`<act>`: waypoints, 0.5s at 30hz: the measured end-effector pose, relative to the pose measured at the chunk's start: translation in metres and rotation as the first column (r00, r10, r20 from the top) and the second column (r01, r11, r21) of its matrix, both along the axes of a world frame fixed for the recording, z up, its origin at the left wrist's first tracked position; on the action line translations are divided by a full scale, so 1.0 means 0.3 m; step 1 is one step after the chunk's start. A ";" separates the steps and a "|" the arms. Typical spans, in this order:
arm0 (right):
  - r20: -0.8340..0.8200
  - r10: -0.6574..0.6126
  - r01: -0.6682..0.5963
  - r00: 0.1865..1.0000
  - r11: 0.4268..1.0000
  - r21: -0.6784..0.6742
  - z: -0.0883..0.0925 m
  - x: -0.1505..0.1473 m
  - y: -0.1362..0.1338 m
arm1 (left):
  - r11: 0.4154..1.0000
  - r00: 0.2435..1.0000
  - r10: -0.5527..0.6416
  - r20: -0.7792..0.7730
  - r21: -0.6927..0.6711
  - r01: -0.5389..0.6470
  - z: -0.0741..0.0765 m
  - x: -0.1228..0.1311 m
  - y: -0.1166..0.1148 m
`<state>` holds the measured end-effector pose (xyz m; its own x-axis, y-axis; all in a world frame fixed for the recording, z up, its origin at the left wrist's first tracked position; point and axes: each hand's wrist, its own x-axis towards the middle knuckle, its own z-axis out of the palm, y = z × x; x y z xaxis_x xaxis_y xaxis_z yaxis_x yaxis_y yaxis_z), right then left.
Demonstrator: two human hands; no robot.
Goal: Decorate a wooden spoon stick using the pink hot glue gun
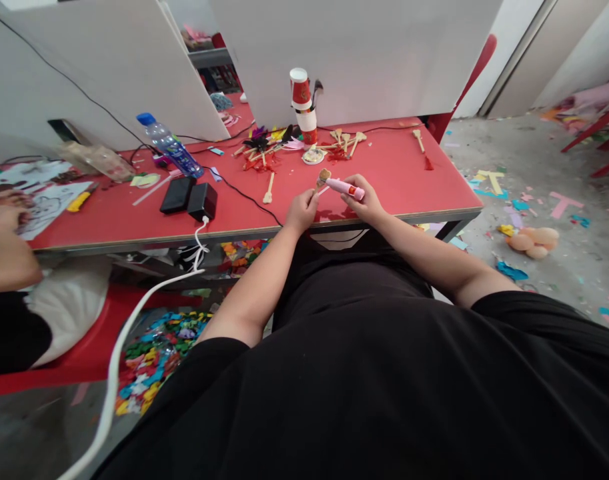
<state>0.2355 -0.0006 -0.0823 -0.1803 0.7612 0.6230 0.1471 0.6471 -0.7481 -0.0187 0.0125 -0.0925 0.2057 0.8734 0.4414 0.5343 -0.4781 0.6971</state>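
My left hand (303,211) is closed around the thin stem of a small wooden stick with a shaped, paw-like head (325,175). In my right hand (368,200) is a pink pen-shaped tool (345,187) with a red-orange patch near its back end. The tool's tip points left and meets or nearly meets the stick's head; I cannot tell if they touch. Both hands are at the front edge of the red table (244,200). A similar wooden stick (269,189) lies to the left of my hands.
Behind my hands lie a small round dish (313,155), a pile of wooden sticks with red tassels (341,143) and stacked paper cups (301,90). Leftward are a blue-capped bottle (170,147), a black box (203,201) with a white cable and another person's arm (7,247).
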 end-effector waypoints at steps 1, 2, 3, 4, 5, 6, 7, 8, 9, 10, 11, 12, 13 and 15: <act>0.009 -0.026 0.026 1.000 1.000 -0.001 -0.001 -0.005 -0.004 | 1.000 1.000 0.000 0.002 -0.007 0.000 0.001 0.001 -0.002; 0.015 -0.050 0.050 0.999 0.999 -0.012 -0.001 -0.010 -0.007 | 1.000 1.000 0.002 0.006 -0.015 -0.002 0.002 0.002 -0.003; 0.020 -0.065 0.066 0.998 0.997 -0.035 -0.001 -0.012 -0.008 | 1.000 1.000 0.006 0.010 -0.021 -0.006 0.002 0.003 -0.004; 0.025 -0.069 0.070 0.997 0.995 -0.065 -0.001 -0.013 -0.008 | 1.000 1.000 0.010 0.014 -0.024 -0.010 0.002 0.004 -0.004; 0.030 -0.065 0.067 0.997 0.993 -0.096 0.000 -0.013 -0.006 | 1.000 1.000 0.015 0.017 -0.024 -0.014 0.001 0.005 -0.004; 0.031 -0.056 0.060 0.998 0.991 -0.123 0.002 -0.013 -0.003 | 1.000 1.000 0.018 0.019 -0.022 -0.018 0.000 0.005 -0.003; 0.029 -0.047 0.050 0.998 0.989 -0.143 0.005 -0.013 0.001 | 1.000 1.000 0.022 0.021 -0.018 -0.022 -0.001 0.005 -0.002; 0.024 -0.036 0.039 0.999 0.987 -0.155 0.007 -0.013 0.005 | 1.000 0.999 0.024 0.023 -0.015 -0.024 -0.002 0.005 -0.001; 0.017 -0.026 0.028 1.000 0.986 -0.162 0.010 -0.015 0.009 | 1.000 0.999 0.026 0.026 -0.014 -0.026 -0.003 0.004 0.000; 0.008 -0.020 0.021 1.000 0.985 -0.171 0.013 -0.018 0.011 | 1.000 0.999 0.029 0.029 -0.013 -0.029 -0.004 0.003 0.001; -0.006 -0.020 0.018 1.000 0.983 -0.184 0.014 -0.022 0.013 | 0.999 0.999 0.032 0.031 -0.012 -0.032 -0.004 0.002 0.002; -0.024 -0.026 0.021 0.999 0.980 -0.199 0.015 -0.026 0.014 | 0.999 0.999 0.035 0.033 -0.010 -0.034 -0.005 0.001 0.002; -0.047 -0.036 0.025 0.998 0.976 -0.214 0.015 -0.030 0.014 | 0.999 0.999 0.036 0.032 -0.006 -0.036 -0.005 0.001 0.003; -0.092 -0.054 0.031 0.994 0.972 -0.234 0.012 -0.034 0.013 | 0.999 0.999 0.035 0.029 0.005 -0.036 -0.006 0.000 0.003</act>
